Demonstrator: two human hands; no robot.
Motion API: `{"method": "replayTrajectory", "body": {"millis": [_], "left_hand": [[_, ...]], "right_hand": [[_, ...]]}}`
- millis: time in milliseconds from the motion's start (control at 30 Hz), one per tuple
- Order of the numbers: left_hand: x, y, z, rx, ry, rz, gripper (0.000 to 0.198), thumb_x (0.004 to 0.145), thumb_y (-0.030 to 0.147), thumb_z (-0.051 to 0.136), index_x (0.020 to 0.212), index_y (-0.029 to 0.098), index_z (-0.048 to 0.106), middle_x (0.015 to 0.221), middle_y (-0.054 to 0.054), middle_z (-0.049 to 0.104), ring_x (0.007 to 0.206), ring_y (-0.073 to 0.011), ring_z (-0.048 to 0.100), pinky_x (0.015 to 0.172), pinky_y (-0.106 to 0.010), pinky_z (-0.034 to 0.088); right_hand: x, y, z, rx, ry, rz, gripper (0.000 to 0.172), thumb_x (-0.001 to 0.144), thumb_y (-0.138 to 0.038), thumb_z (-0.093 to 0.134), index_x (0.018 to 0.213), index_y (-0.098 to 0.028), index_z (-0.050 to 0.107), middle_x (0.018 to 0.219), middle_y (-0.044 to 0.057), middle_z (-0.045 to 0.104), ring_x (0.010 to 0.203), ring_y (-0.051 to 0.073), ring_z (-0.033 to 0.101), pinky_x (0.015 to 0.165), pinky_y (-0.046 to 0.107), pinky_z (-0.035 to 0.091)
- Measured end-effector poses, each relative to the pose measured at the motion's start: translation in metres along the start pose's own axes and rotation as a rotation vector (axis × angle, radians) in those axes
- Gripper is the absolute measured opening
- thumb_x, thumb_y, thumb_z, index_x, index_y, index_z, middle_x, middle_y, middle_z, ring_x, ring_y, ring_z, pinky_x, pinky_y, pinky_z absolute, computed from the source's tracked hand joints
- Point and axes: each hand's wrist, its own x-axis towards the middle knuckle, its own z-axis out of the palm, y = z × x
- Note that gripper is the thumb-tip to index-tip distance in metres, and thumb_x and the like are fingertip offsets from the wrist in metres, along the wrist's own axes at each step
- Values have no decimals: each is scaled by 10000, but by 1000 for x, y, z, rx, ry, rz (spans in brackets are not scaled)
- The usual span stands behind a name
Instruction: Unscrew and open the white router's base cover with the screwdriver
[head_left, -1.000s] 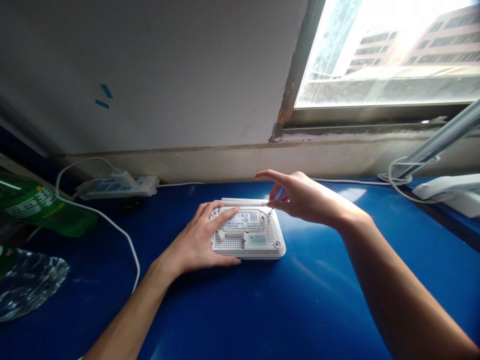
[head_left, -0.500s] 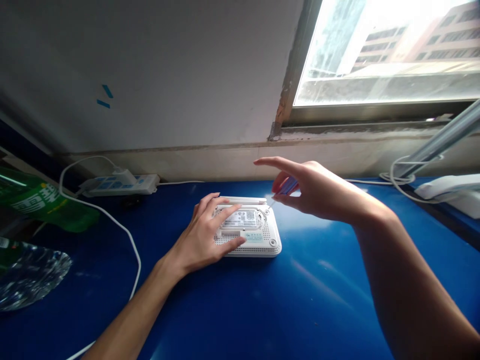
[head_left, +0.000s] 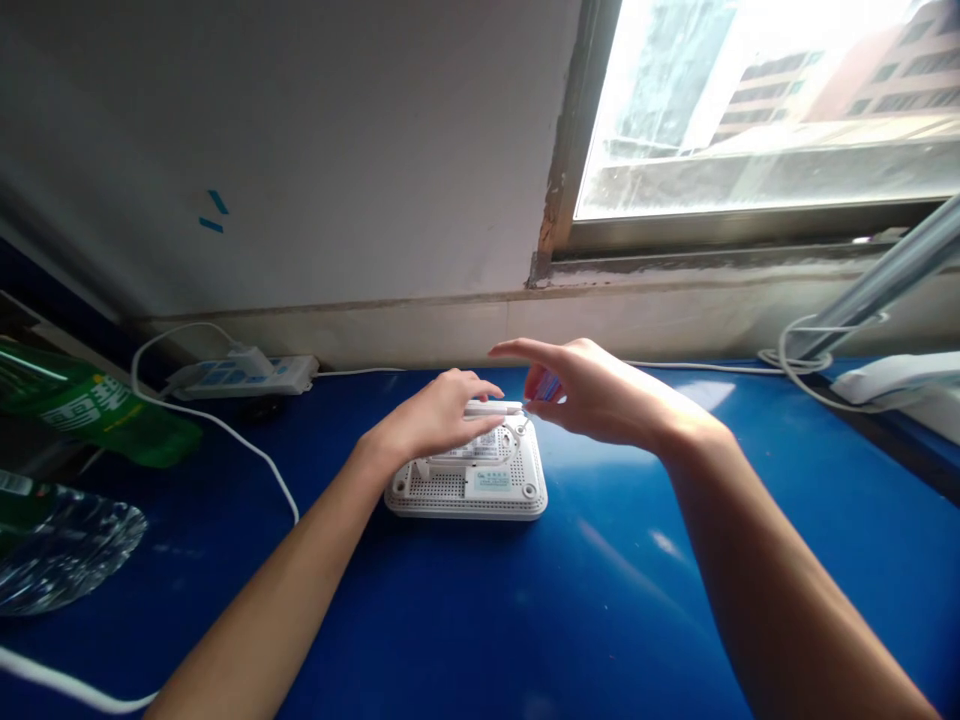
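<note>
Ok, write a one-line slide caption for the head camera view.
Left hand on a white router on a blue tabletop, right hand holding a small tool just beside it.

Left hand (head_left: pixel 439 412) draped over far edge of upside-down white router (head_left: pixel 465 492), fingers on its flat white antenna (head_left: pixel 491 407). Right hand (head_left: pixel 592 392) just beside it, pinching small tool (head_left: pixel 547 386), probably a screwdriver, mostly hidden. Router sits on blue tabletop (head_left: pixel 637 600); power strip (head_left: pixel 247 376) at 10 o'clock, green soda bottle (head_left: pixel 90 412) at 9 o'clock.
</note>
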Motion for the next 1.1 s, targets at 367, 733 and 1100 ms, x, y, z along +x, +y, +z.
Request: {"method": "replayTrajectory", "body": {"millis": [367,733,1100], "left_hand": [[11,-29,-23,6,50,-131,491,1015,526,547,777,167,783,638,-28,682,594,-164,551,579,-292,353],[4,-31,-38,-26,-13,-132,375,989,512,614,1165,247,814,894,-20,782,779,-186,679,688,-262,457],[3,-38,-37,-50,-206,-172,417,941,447,650,1293,259,772,930,-25,789,805,-200,700,693,-256,465]], "right_hand": [[6,3,14,-22,-12,5,695,897,-107,711,1531,-351,565,968,13,802,734,153,713,618,214,491],[-6,4,-11,-31,65,-6,671,907,-193,756,1533,-348,571,930,18,793,722,175,737,622,244,561],[9,-6,26,-204,-5,1,653,882,-93,702,1491,-307,600,1017,44,813,766,185,734,624,249,475]]}}
